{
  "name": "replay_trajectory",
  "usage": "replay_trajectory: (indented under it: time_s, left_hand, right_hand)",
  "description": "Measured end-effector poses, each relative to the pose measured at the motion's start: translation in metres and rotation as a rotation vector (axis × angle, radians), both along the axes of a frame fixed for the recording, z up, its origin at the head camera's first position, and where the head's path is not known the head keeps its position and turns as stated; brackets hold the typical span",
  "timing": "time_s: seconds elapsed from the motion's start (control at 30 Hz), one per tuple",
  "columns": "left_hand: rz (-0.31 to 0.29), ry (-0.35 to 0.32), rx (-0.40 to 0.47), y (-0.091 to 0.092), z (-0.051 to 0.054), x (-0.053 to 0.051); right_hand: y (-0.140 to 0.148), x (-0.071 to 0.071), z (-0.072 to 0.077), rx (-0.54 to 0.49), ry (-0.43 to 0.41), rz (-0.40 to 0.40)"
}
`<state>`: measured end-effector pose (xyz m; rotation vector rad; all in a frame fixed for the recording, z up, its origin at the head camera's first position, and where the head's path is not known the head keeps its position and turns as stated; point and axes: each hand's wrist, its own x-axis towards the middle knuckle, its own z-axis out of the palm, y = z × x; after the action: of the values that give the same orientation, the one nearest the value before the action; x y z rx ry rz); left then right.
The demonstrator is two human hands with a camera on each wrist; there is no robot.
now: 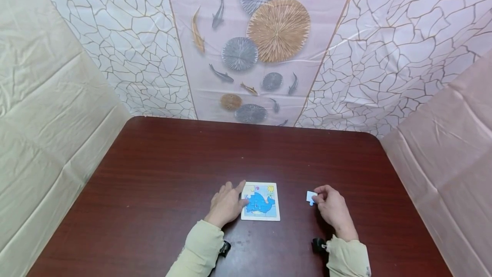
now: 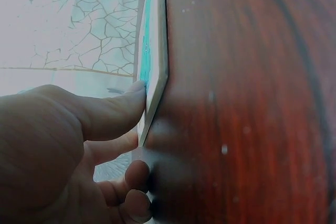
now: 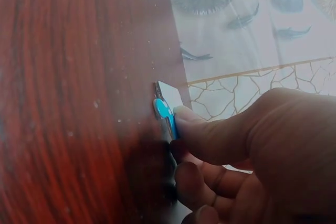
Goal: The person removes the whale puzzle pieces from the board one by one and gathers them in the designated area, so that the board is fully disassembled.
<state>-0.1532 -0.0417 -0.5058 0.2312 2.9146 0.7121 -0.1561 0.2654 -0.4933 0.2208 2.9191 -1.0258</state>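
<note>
A square jigsaw puzzle board (image 1: 278,208) with a pale rim lies flat on the table, showing a blue whale and a yellow sun. Bare pale backing shows at its upper left. My left hand (image 1: 226,204) rests at the board's left side, fingers spread and thumb touching the picture; the left wrist view shows the thumb (image 2: 118,111) over the board's edge. To the right of the board, my right hand (image 1: 333,208) pinches a puzzle piece (image 1: 310,197) between thumb and fingers. In the right wrist view, the blue and white piece (image 3: 164,107) is close to the tabletop.
The dark red-brown wooden table (image 1: 184,157) has rounded far corners. A patterned cloth (image 1: 246,84) hangs behind it, and plain pale cloths (image 1: 50,110) stand at both sides. Dark wrist devices (image 1: 318,245) sit at both cuffs.
</note>
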Motion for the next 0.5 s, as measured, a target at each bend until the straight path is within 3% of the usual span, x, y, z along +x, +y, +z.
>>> replay_trajectory:
  time_s: [0.5]
  left_hand:
    - [-0.002, 0.003, 0.011, -0.0004, -0.0005, -0.0011]
  right_hand:
    - [0.0008, -0.0003, -0.0032, 0.021, 0.015, 0.014]
